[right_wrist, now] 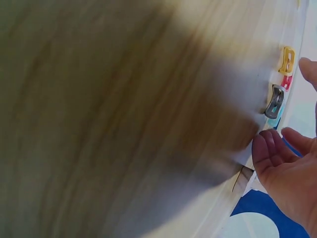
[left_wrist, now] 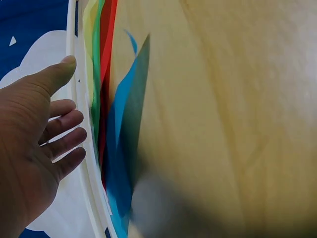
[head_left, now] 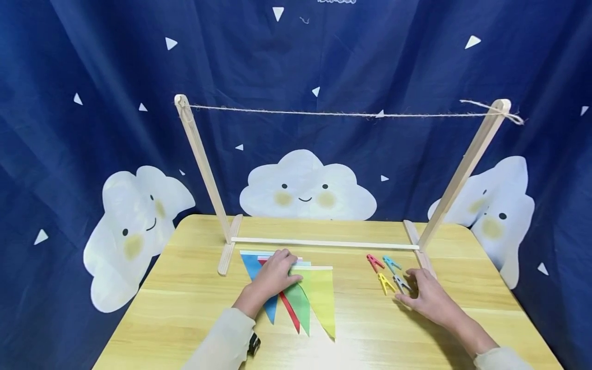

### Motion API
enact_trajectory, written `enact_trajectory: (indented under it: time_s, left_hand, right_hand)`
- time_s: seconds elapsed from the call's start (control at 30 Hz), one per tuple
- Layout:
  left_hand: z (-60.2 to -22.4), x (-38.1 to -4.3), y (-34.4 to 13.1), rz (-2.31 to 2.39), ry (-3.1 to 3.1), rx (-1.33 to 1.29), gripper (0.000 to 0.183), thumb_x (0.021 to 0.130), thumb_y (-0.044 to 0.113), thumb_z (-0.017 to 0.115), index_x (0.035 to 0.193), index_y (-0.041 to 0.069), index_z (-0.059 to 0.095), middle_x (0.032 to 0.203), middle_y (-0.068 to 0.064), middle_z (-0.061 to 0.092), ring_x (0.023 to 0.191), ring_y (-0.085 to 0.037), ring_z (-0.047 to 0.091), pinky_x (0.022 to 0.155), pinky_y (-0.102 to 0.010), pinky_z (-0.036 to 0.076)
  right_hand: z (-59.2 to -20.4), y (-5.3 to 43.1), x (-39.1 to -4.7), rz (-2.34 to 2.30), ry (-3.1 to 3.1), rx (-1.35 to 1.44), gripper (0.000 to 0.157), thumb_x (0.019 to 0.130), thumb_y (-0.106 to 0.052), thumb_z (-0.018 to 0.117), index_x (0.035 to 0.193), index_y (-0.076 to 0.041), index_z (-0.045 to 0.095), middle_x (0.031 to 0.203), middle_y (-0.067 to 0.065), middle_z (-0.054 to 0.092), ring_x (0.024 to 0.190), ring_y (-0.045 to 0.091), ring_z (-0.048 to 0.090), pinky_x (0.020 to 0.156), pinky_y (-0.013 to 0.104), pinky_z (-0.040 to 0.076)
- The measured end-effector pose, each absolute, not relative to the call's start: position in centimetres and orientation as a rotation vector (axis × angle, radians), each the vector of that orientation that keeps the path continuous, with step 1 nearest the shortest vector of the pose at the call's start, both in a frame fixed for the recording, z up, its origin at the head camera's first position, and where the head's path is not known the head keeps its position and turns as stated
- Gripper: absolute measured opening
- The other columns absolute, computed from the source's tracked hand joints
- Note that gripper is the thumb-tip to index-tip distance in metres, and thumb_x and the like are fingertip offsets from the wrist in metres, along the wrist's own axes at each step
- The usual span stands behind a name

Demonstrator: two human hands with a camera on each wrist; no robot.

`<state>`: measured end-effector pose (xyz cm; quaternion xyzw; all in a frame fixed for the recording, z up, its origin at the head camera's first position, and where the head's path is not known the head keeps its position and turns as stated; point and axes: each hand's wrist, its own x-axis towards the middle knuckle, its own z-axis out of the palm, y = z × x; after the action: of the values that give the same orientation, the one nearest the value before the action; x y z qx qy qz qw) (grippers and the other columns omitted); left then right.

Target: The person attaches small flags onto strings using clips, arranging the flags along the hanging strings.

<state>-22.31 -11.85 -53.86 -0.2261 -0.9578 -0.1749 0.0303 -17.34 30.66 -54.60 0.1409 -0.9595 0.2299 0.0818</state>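
Note:
My left hand [head_left: 276,275] is over a fanned row of triangular pennants, its thumb and fingers spread in the left wrist view. From left to right the pennants are blue [head_left: 252,264], red [head_left: 290,311], green [head_left: 298,303] and yellow [head_left: 324,298], with pale strips along their top edges. My right hand [head_left: 427,295] hovers beside several small clothespins, fingers loosely bent and holding nothing. Nearest to it lies a grey clothespin [head_left: 400,283], between its thumb and fingertips in the head view. Yellow [head_left: 386,283], red [head_left: 374,262] and light blue [head_left: 391,264] clothespins lie just left of it.
Behind the pennants stands a wooden frame, with a left post [head_left: 203,164], a right post [head_left: 462,174] and a low crossbar [head_left: 324,243]. A string [head_left: 324,113] runs between the post tops. A dark blue curtain [head_left: 296,61] surrounds the wooden table [head_left: 162,303].

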Motion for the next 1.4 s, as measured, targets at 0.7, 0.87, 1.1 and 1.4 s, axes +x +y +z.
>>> enact_trajectory:
  time_s: [0.7,0.87,1.1,1.4]
  left_hand:
    - [-54.2,-23.3,-10.5,-0.570,-3.024,-0.631,0.038,0.090,0.038,0.081,0.112,0.008,0.071,0.106,-0.002,0.058,0.098,-0.019,0.049,0.085,-0.036,0.049]
    - [-54.3,-23.5,-10.5,-0.601,-3.023,-0.622,0.034,0.091,0.035,0.081,0.110,0.009,0.069,0.103,-0.003,0.057,0.096,-0.020,0.049,0.083,-0.036,0.049]
    - [-54.4,-23.9,-10.4,-0.676,-3.044,-0.587,0.031,0.090,0.032,0.082,0.105,0.010,0.066,0.098,-0.001,0.054,0.096,-0.020,0.048,0.082,-0.037,0.048]
    - [-54.7,-23.8,-10.2,-0.741,-3.056,-0.570,0.031,0.089,0.029,0.083,0.105,0.009,0.066,0.099,-0.002,0.052,0.099,-0.021,0.048,0.084,-0.038,0.050]
  right_hand:
    - [-54.5,30.7,-17.5,0.707,-2.952,0.366,0.044,0.079,-0.028,0.090,0.106,-0.001,0.069,0.095,0.002,0.058,0.083,0.010,0.051,0.069,0.027,0.049]
    - [-54.6,30.6,-17.7,0.738,-2.940,0.366,0.041,0.080,-0.026,0.090,0.106,-0.002,0.068,0.095,0.001,0.057,0.082,0.009,0.050,0.069,0.026,0.048]
    - [-54.6,30.5,-17.9,0.770,-2.963,0.354,0.039,0.081,-0.023,0.088,0.105,0.000,0.067,0.096,0.004,0.058,0.084,0.012,0.053,0.071,0.027,0.051]
    - [-55.0,30.7,-17.8,0.751,-2.960,0.364,0.038,0.082,-0.021,0.088,0.106,-0.001,0.066,0.097,0.003,0.058,0.085,0.012,0.051,0.072,0.029,0.050]
